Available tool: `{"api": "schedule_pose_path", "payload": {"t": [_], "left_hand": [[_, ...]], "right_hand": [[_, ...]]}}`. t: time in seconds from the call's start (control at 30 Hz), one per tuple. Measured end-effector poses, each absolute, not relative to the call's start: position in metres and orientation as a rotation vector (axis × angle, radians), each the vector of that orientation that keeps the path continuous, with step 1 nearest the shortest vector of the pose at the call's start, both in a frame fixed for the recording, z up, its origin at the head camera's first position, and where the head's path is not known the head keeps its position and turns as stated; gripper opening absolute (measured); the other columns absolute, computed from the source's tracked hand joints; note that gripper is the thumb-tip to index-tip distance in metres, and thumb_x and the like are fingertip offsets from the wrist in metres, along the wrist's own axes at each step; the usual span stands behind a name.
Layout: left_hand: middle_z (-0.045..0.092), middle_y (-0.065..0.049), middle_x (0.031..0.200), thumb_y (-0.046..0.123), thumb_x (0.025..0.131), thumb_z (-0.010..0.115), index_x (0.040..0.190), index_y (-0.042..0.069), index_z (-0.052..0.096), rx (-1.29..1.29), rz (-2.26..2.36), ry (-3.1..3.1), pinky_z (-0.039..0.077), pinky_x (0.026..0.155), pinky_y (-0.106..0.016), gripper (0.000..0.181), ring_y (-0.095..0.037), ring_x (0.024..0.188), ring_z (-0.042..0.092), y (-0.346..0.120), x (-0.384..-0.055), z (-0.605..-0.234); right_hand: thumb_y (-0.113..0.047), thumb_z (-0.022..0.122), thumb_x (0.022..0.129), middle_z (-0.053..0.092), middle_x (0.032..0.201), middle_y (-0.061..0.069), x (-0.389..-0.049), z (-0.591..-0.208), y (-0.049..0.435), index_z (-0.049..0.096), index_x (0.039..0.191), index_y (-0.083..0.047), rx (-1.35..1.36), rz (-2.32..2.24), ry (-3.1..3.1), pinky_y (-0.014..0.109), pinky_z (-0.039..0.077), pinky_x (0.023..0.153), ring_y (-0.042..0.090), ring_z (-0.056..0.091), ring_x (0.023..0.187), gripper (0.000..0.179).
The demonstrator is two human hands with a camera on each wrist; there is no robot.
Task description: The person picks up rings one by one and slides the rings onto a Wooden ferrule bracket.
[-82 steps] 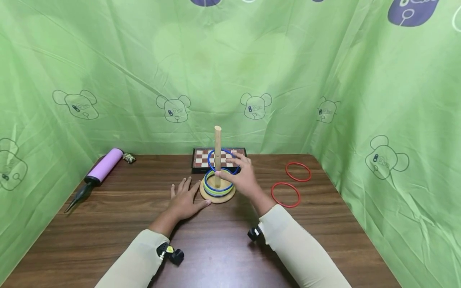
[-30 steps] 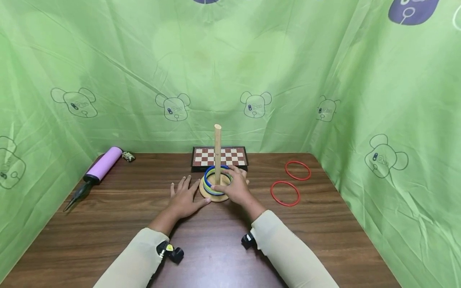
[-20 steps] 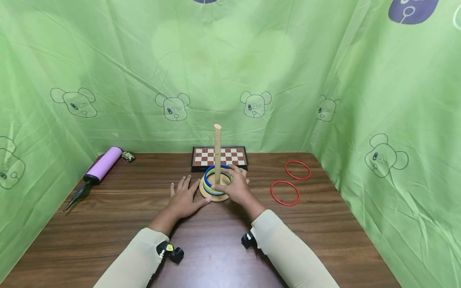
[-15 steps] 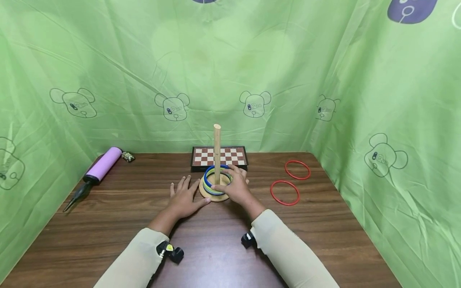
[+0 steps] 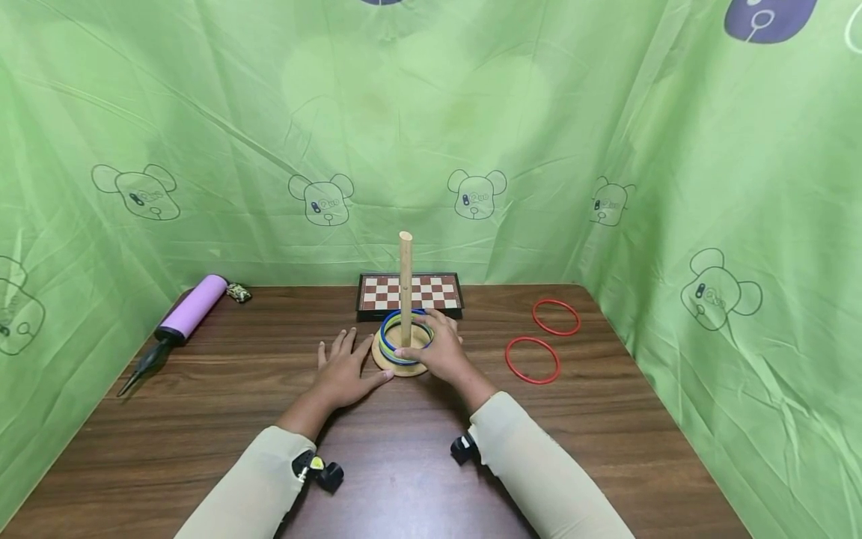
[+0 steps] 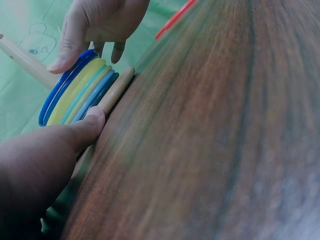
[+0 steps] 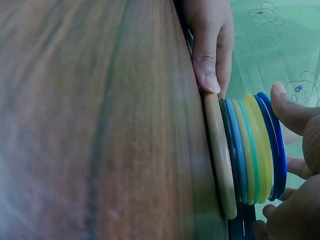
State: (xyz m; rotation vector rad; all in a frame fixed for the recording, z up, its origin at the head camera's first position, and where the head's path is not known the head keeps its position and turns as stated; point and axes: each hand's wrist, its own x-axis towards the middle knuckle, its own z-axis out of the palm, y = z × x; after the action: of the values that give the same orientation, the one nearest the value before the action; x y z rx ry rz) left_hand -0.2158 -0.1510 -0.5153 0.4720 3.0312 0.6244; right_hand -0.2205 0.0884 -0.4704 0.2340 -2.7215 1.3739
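Note:
A wooden peg (image 5: 405, 277) stands upright on a round wooden base (image 5: 408, 373) at the middle of the table. Around its foot lies a stack of rings, blue (image 7: 279, 150) on top, then yellow (image 7: 265, 155), with green and light blue lower down. My right hand (image 5: 441, 350) holds the top blue rings, its thumb on the near side within the hoop and its fingers around the far right side. Flat on the table to the left, my left hand (image 5: 345, 378) has its fingers spread, and its thumb (image 6: 94, 119) presses the base's rim.
Behind the peg lies a chessboard (image 5: 380, 292) in a black frame. Two red rings, one farther back (image 5: 579, 320) and one nearer (image 5: 532, 383), lie at the right. A purple hand pump (image 5: 195, 307) and a small mottled bundle (image 5: 239, 293) are at the back left.
My right hand has brought a blue ring down from beside the peg onto the stack. In the last half second the blue rings have settled slightly. The left hand has stayed still.

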Motion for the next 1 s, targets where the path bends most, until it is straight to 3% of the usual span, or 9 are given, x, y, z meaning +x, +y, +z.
{"api": "schedule_pose_path", "payload": {"t": [0.2, 0.7, 1.0], "left_hand": [[0.026, -0.029, 0.178, 0.078, 0.096, 0.064, 0.171, 0.018, 0.04, 0.466, 0.632, 3.027, 0.004, 0.128, -0.084, 0.099, -0.052, 0.168, 0.017, -0.151, -0.216, -0.514], [0.025, -0.029, 0.178, 0.077, 0.096, 0.064, 0.171, 0.016, 0.04, 0.449, 0.648, 3.024, 0.003, 0.128, -0.084, 0.1, -0.053, 0.167, 0.016, -0.151, -0.218, -0.512], [0.026, -0.028, 0.179, 0.08, 0.095, 0.063, 0.172, 0.02, 0.039, 0.465, 0.625, 3.027, 0.004, 0.128, -0.084, 0.1, -0.052, 0.168, 0.017, -0.151, -0.216, -0.515]], "right_hand": [[-0.036, 0.098, 0.082, 0.039, 0.175, 0.016, -0.219, -0.468, 0.091, 0.065, 0.151, -0.013, 0.252, 1.392, -2.717, 0.079, 0.021, 0.127, 0.044, 0.027, 0.164, 0.08], [-0.031, 0.098, 0.082, 0.042, 0.172, 0.02, -0.205, -0.466, 0.124, 0.068, 0.145, -0.007, 0.239, 1.417, -2.64, 0.078, 0.025, 0.122, 0.045, 0.03, 0.16, 0.074], [-0.039, 0.097, 0.083, 0.043, 0.172, 0.016, -0.195, -0.468, 0.147, 0.066, 0.148, -0.013, 0.153, 1.329, -2.69, 0.079, 0.029, 0.122, 0.041, 0.032, 0.161, 0.077]]}}
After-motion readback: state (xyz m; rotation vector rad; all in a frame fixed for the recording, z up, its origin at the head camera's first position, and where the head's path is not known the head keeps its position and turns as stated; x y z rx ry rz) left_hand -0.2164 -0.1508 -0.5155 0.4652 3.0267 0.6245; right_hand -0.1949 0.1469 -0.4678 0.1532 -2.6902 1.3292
